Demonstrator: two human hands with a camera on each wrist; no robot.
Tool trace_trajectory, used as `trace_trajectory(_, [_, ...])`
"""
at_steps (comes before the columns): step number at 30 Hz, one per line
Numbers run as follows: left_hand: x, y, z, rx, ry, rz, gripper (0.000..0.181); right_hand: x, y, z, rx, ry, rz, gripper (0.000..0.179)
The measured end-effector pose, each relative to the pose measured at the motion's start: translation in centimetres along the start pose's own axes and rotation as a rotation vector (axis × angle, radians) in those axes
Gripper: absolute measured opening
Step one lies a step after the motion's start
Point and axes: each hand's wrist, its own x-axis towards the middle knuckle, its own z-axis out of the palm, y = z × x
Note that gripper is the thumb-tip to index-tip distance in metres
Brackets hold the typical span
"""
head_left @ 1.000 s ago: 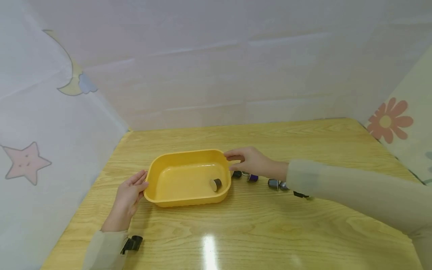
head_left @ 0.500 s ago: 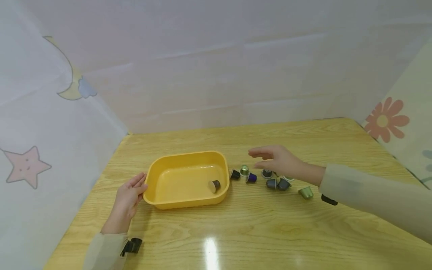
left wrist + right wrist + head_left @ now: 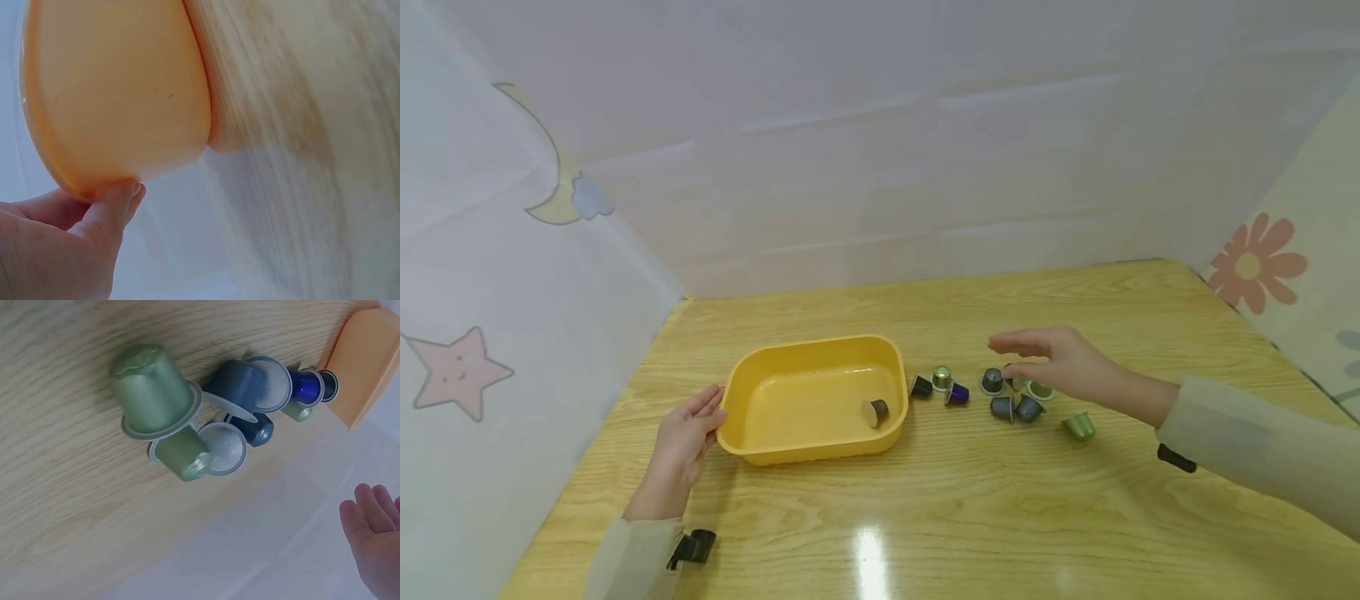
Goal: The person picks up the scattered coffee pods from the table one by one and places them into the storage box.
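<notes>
My left hand (image 3: pixel 681 437) pinches the left end of a yellow plastic basin (image 3: pixel 812 454) at its rim; the left wrist view shows the fingertips against the basin wall (image 3: pixel 125 81). Inside the basin lies one dark coffee capsule (image 3: pixel 879 410) with a beige lid. My right hand (image 3: pixel 1063 362) holds nothing and hovers over a cluster of coffee capsules, thumb and fingers apart. The cluster includes a dark blue-grey capsule (image 3: pixel 992 381), two grey ones lying on their sides (image 3: pixel 1002 407) and a green-lidded one (image 3: pixel 1041 390), partly under the hand.
Between basin and cluster lie a black capsule (image 3: pixel 922 387), a light green one (image 3: pixel 942 377) and a purple-blue one (image 3: pixel 957 394). Another green capsule (image 3: pixel 1079 427) lies nearer the front right. The wooden table (image 3: pixel 970 517) meets printed cloth walls (image 3: pixel 850 167) at the back and sides.
My right hand has moved right, away from the basin's right rim to above the capsule cluster, uncovering the capsules beside the basin. The left hand keeps its place on the basin.
</notes>
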Motion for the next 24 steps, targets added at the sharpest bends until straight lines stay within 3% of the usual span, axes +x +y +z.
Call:
trace_trajectory(10, [-0.1,0.1,0.0,0.002,-0.004,0.006,0.060,-1.6,1.0,-0.4,-0.030,0.009,-0.012,0.043])
trace_trajectory(24, [-0.1,0.1,0.1,-0.011,0.003,0.002,0.060,-3.9,2.9,-1.8,-0.159,0.066,-0.044,0.042])
